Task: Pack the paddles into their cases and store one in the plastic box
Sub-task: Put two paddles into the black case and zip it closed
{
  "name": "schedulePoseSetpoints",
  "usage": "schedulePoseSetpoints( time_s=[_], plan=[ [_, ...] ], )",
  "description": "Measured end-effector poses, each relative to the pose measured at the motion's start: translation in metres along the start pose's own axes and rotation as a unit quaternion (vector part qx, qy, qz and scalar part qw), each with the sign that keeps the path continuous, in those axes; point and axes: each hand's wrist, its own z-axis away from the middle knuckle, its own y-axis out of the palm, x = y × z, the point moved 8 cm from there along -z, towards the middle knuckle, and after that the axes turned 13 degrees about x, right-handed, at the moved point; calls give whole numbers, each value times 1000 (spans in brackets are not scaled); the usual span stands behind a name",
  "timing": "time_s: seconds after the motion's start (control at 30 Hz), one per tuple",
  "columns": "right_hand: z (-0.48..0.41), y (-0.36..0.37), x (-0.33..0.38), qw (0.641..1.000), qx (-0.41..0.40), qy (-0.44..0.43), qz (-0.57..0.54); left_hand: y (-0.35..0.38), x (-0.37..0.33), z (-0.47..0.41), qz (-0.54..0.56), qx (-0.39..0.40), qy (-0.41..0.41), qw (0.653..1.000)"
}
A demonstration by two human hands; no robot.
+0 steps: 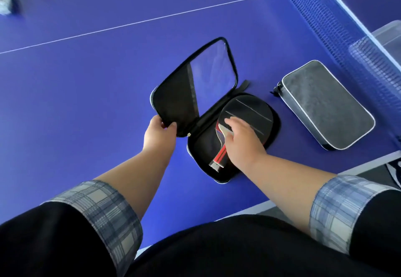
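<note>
A person is leaning over a blue table (86, 85), both forearms reaching in from the bottom of the frame, with plaid sleeves (104, 207) rolled back.

In the middle of the frame a black case (200, 148) is lying unzipped. Its base is sitting flat on the table, and its lid (182, 96) is standing tilted up towards the upper left, showing a clear window in its upper part. The left hand (158, 134) is pinching the lid's lower corner between thumb and fingers, holding it up.

The paddle (249, 107) is lying inside the base, black face up, blade towards the upper right and red handle pointing to the lower left. The right hand (243, 141) is resting on it where blade meets handle. Its fingers are lying loosely spread over the rubber, curling round nothing.

Right of centre, the second case (325, 103), grey with pale piping, is lying zipped shut, apart from the first case and near the net (325, 16). The net is running down the upper right of the frame. Behind it, at the right edge, the clear box (388, 36) is showing only in part.

At the upper left edge a grey lump (5, 0) is sitting on the table, too blurred to identify, perhaps crumpled material.
</note>
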Motion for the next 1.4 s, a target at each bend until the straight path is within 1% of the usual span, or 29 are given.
schedulePoseSetpoints(
  time_s=[0.07,0.1,0.17,0.2,0.27,0.3,0.37,0.4,0.47,0.5,0.57,0.6,0.63,0.67,0.7,0.73,0.77,0.8,0.83,0.87,0.9,0.93,1.03,1.1,1.17,1.27,1.4],
  plan=[
    [6,-12,-2,992,-23,19,-126,6,-9,12,-70,29,37,996],
    [9,-15,-1,978,-30,32,-205,9,-14,17,-115,39,62,991],
    [16,-15,0,927,-55,50,-368,18,-21,24,-217,58,118,967],
    [19,-15,1,901,-71,55,-425,26,-23,27,-259,73,147,952],
    [27,-13,2,852,-102,66,-510,43,-20,35,-315,121,188,922],
    [34,-13,0,844,-127,77,-516,51,-17,38,-340,142,202,907],
    [51,-16,-7,879,-189,106,-425,63,-9,43,-400,168,219,874],
    [60,-18,-12,891,-219,122,-379,69,-5,44,-430,179,225,856],
    [71,-21,-25,901,-247,155,-321,80,6,46,-477,209,231,822],
    [73,-21,-29,914,-246,164,-279,84,12,47,-494,222,228,809],
    [67,-20,-26,959,-195,159,-128,87,21,47,-507,237,222,798],
    [61,-15,-18,977,-155,137,-40,87,22,48,-504,238,226,799],
    [54,-8,-10,987,-110,112,40,85,22,49,-498,234,235,801],
    [47,1,-2,989,-67,86,102,82,19,51,-485,220,253,808],
    [40,7,5,986,-34,59,150,76,16,51,-464,194,270,821],
    [33,11,13,982,-13,29,186,67,13,48,-436,160,276,841],
    [24,14,21,978,2,-1,209,55,12,41,-404,127,259,868],
    [16,16,28,973,15,-27,227,43,14,32,-372,104,224,895],
    [6,17,34,968,29,-51,245,35,18,21,-349,97,181,914],
    [-4,18,39,960,44,-76,267,31,22,10,-342,108,140,923],
    [-14,20,44,949,58,-101,294,32,25,1,-350,134,113,920],
    [-25,22,48,936,73,-124,323,35,25,-6,-362,161,102,913],
    [-51,34,46,887,134,-169,408,47,16,-17,-391,203,123,889],
    [-56,42,34,868,170,-177,432,51,10,-20,-414,210,142,874],
    [-53,45,26,873,162,-195,417,51,10,-20,-435,202,142,866],
    [-53,42,28,878,120,-223,407,44,18,-20,-419,180,111,883],
    [-67,42,42,898,127,-215,361,39,19,-12,-432,145,123,882]
  ],
)
